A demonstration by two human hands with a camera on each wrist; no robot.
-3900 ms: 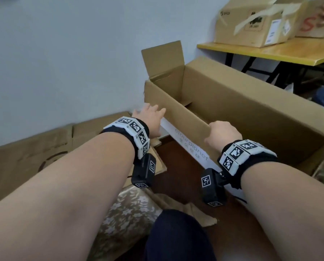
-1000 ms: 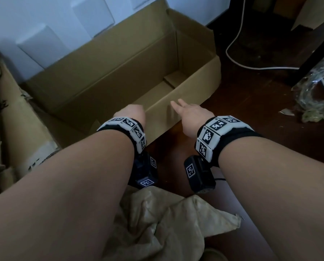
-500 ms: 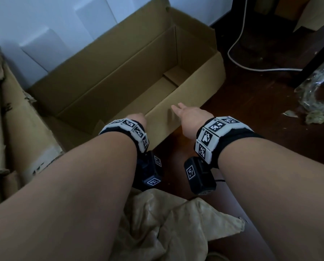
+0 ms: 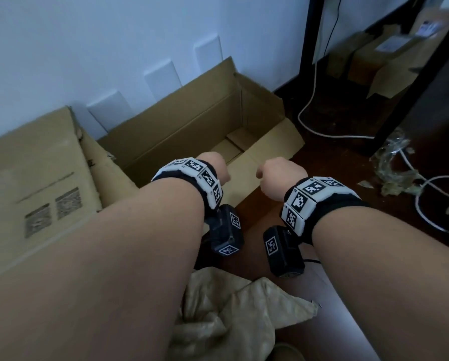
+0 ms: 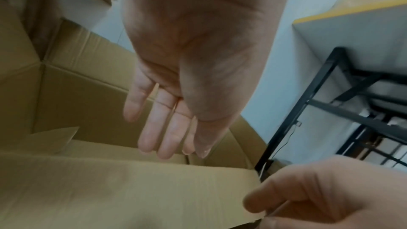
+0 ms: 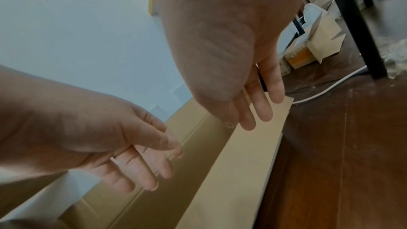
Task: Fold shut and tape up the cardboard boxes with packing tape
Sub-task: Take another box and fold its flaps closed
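Observation:
A long open cardboard box [image 4: 192, 126] lies on the dark floor against the white wall, its inside empty. Its near long flap [image 4: 247, 168] leans out toward me. My left hand [image 4: 215, 168] hangs over the box's near edge with straight fingers [image 5: 167, 128] pointing down into it, holding nothing. My right hand [image 4: 275, 175] hovers just right of it above the same flap; its fingers [image 6: 264, 107] are loosely straight over the cardboard, with no grip that I can see. No tape is in view.
A second, worn cardboard box [image 4: 35, 178] stands at the left, against the long box. Crumpled brown paper [image 4: 231, 308] lies by my knees. A white cable [image 4: 309, 113], a black table leg [image 4: 305, 35] and plastic wrap [image 4: 390, 162] are at the right.
Both hands have drawn back a little and their fingers now point down instead of reaching forward over the flap. The view has tilted up toward the wall.

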